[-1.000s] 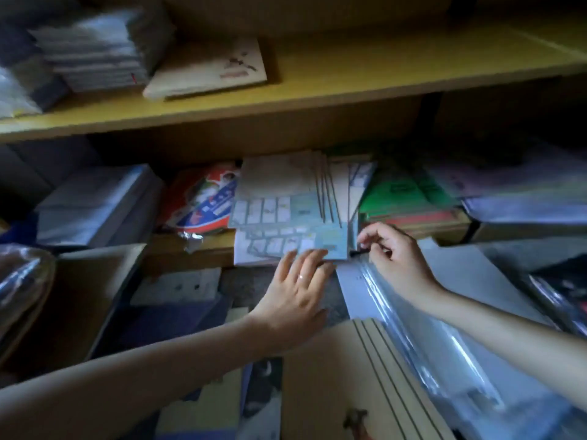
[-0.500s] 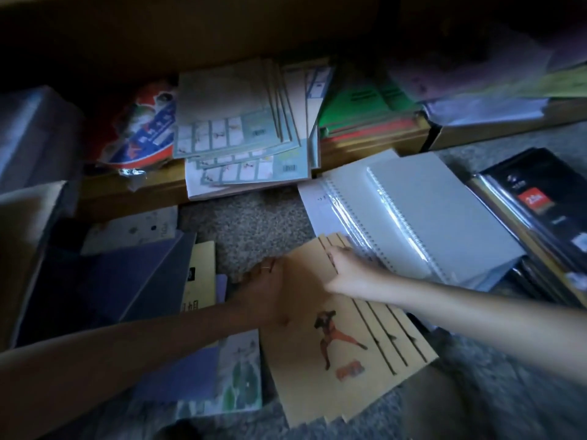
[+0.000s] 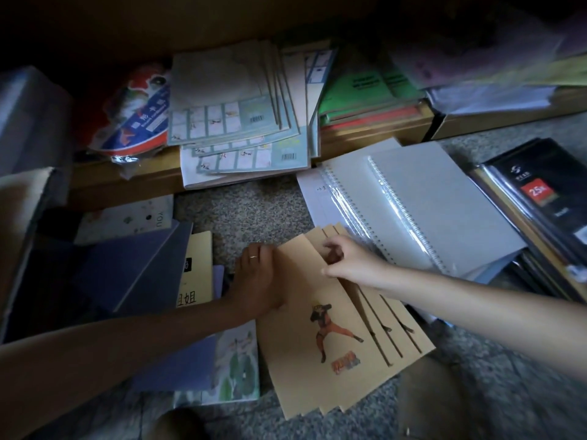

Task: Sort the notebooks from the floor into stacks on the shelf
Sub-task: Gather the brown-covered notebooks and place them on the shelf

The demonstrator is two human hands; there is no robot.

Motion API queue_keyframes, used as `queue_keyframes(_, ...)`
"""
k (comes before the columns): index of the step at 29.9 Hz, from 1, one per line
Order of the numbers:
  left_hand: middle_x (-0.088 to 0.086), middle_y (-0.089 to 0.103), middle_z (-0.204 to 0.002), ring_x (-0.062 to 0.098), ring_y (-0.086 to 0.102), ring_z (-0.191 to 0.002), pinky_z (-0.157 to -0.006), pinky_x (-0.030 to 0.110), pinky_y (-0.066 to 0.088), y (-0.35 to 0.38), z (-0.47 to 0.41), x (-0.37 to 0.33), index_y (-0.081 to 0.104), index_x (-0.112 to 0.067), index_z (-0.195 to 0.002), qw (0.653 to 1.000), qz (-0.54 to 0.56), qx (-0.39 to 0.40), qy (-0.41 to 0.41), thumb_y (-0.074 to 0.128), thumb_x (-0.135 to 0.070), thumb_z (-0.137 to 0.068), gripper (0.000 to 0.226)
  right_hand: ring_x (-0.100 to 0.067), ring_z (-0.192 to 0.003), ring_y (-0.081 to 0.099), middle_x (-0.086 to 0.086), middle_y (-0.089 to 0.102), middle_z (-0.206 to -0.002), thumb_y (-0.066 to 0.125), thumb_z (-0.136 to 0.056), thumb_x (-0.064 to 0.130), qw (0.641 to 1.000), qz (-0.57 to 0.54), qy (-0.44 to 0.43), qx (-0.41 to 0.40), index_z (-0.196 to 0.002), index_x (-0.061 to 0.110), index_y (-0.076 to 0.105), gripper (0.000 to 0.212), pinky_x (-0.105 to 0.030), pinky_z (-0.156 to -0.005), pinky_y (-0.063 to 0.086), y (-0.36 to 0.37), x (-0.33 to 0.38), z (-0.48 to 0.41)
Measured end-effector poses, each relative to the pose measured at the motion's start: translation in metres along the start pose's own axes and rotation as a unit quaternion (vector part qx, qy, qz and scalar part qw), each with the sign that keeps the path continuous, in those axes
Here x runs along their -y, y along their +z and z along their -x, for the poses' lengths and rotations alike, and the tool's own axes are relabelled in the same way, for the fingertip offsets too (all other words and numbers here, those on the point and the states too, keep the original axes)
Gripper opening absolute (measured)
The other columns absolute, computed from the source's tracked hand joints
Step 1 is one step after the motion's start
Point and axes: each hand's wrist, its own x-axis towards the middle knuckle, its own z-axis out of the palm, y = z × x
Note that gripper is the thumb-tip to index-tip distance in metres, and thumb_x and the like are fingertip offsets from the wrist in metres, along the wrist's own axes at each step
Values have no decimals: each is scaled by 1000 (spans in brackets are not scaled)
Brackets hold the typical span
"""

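tan notebooks, grey spiral notebooks, green notebooks

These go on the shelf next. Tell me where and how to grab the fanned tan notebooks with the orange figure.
Take the tan notebooks by their left edge, coming from the left. They lie flat, fanned rightward, so the covers likely stack deepest there, and bare floor beside its far end gives room to slide under. The right side is crowded by spiral notebooks.

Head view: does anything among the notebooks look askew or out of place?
Yes. The pale blue notebook stack on the bottom shelf is fanned out unevenly, its lowest copies overhanging the shelf edge. The tan notebooks on the floor are splayed too, where the right hand pinches one.
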Motion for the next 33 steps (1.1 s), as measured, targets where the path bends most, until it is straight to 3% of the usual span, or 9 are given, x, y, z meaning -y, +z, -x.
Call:
queue_keyframes(5,7,29,-92,19,37,-78,-64,30,33,-14,-14,3,28,-16,-84,970,221,-90,56,55,-29,-85,30,-19,-100,53,-3,56,-109,58,-89,38,981,180,-67,17,-106,17,57,27,-34,-87,42,-4,4,13)
queue_keyframes(8,-3,23,-85,6,30,-71,-62,22,29,-41,-34,-5,23,-22,-79,950,286,-124,31,51,-11,-93,33,-23,-73,58,-16,53,-109,37,-101,19,996,-26,-34,78,-112,18,48,16,-33,-63,54,-7,7,19)
queue_keyframes(11,-2,29,-92,10,39,-75,-66,22,35,-55,-45,-9,32,-16,-91,951,300,-74,3,55,-14,-93,23,-18,-66,58,-11,49,-118,41,-100,18,986,-123,-2,113,-123,13,42,24,-24,-50,52,-16,6,23)
queue_keyframes(15,1,38,-100,15,49,-83,-67,26,41,-47,-33,-14,37,-16,-101,941,335,-23,-33,59,-19,-90,25,-14,-92,59,-10,52,-127,63,-88,24,984,-122,28,124,-141,3,29,66,-19,-60,51,-6,-8,21)
queue_keyframes(21,7,40,-111,16,51,-90,-71,23,42,-48,-11,-13,40,-12,-103,942,333,-6,-29,60,-13,-89,24,-19,-102,58,-1,59,-117,56,-91,26,989,133,-50,24,-118,15,51,29,-27,-73,40,18,-13,27)
queue_keyframes(23,8,40,-113,16,49,-97,-77,26,44,-50,-5,-8,41,-14,-104,943,330,-14,-35,62,-13,-88,26,-14,-73,53,-4,57,-90,44,-94,14,988,125,-85,21,-97,20,48,7,-28,-61,37,18,-10,32)
queue_keyframes(25,6,37,-113,17,45,-105,-85,26,42,-53,1,-1,43,-12,-111,950,306,-40,-40,65,-14,-86,34,-15,-67,44,-3,48,-76,41,-93,8,988,113,-104,-23,-82,20,40,17,-29,-60,31,8,-8,34)
queue_keyframes(29,3,34,-123,18,40,-116,-95,37,45,-65,11,7,29,-8,-135,927,354,-97,-83,76,-13,-76,76,-26,-77,56,-16,60,-85,44,-90,13,982,13,-150,-115,-95,13,47,5,-36,-69,43,-40,2,33)
queue_keyframes(33,3,34,-137,18,45,-119,-85,31,50,-86,22,-4,23,-16,-139,890,449,-41,-62,72,-10,-79,78,-31,-90,62,-17,64,-99,43,-96,5,958,-80,-210,-177,-101,11,51,12,-36,-75,46,-90,33,47)
